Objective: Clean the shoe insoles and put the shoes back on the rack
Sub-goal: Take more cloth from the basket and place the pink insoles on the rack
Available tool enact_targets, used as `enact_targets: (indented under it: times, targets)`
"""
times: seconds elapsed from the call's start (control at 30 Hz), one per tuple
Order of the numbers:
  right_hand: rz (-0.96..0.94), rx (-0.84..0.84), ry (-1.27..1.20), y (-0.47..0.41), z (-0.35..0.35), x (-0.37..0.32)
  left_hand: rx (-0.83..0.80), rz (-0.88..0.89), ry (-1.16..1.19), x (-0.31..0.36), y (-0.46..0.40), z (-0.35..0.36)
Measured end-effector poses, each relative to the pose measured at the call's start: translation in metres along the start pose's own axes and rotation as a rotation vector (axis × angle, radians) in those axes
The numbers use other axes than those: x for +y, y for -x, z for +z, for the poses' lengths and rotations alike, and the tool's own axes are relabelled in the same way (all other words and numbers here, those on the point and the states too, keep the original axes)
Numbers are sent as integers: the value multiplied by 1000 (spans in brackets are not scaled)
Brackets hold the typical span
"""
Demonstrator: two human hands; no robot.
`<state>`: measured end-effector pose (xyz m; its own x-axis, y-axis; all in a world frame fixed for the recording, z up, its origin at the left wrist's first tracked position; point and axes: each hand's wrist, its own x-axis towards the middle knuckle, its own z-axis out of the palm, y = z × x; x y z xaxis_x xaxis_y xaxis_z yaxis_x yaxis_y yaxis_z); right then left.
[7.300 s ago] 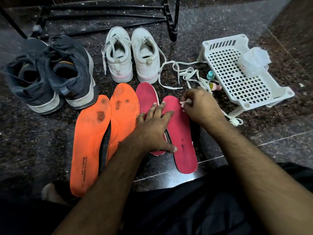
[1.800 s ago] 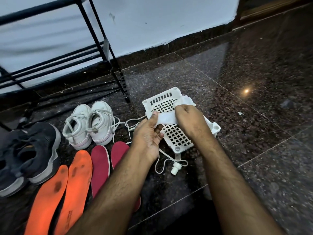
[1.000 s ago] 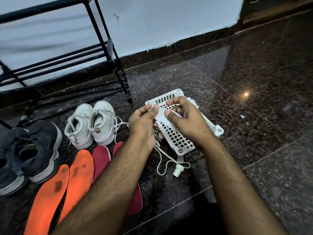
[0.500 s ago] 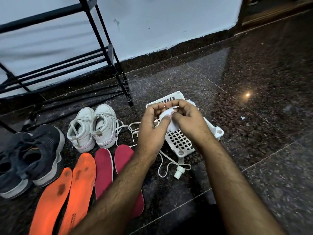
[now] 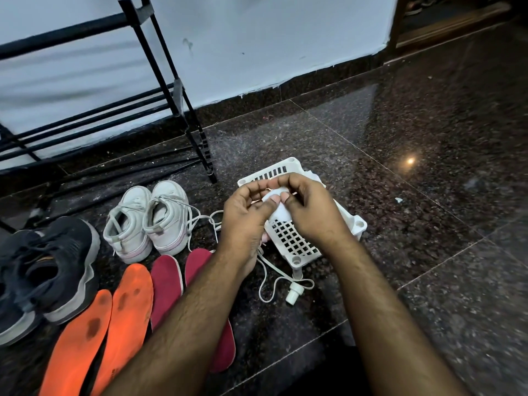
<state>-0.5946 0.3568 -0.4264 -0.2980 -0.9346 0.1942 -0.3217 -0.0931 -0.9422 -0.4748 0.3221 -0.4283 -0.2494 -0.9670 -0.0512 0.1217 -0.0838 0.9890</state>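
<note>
Both hands are up in front of me over the white basket (image 5: pixel 288 241). My left hand (image 5: pixel 245 215) and my right hand (image 5: pixel 308 210) are drawn together, fingers curled, pinching a small white wipe (image 5: pixel 278 208) between thumbs and fingertips. I hold it with both so I can work it into a pad; that looks like the step in hand, getting the wipe ready before it touches an insole.

The basket sits on the floor (image 5: pixel 428 224), tilted, just beyond my wrists. Its slotted bottom shows bare where my hands do not cover it; something white peeks out at its far rim, too hidden to name. A small white cap-like piece (image 5: pixel 294 292) lies on the floor just beside the basket's near corner, with a loose white lace (image 5: pixel 271 281) looped around it.

The insoles wait flat on the floor at my left, side by side, tops up so the dirt faces me: the two orange insoles (image 5: pixel 114 324), with dark stains, and the two pink insoles (image 5: pixel 168 284), partly under my left forearm. Beyond them stand the white shoes (image 5: pixel 145 221), heels toward me, laces trailing, and the dark shoes (image 5: pixel 43 267) further left. All are off the black rack (image 5: pixel 171 90), which stands against the wall behind. So I judge the cleaning is underway and the return to the rack is not yet begun.
</note>
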Motion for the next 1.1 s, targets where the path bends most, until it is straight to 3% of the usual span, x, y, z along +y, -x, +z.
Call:
enact_targets:
  times: [0.2,0.43,0.7,0.9,1.1]
  targets:
    - [6,30,240,0,-1,1,87,-84,69,-6,-7,7]
    - [129,-36,304,0,-5,2,90,36,83,-7,-11,17]
    - [284,185,419,-8,-9,11,159,70,93,-12,-27,32]
    - [320,308,331,-14,-16,15,221,55,136,-15,-45,43]
    - [253,234,187,-19,-14,19,243,55,103,-28,-59,55]
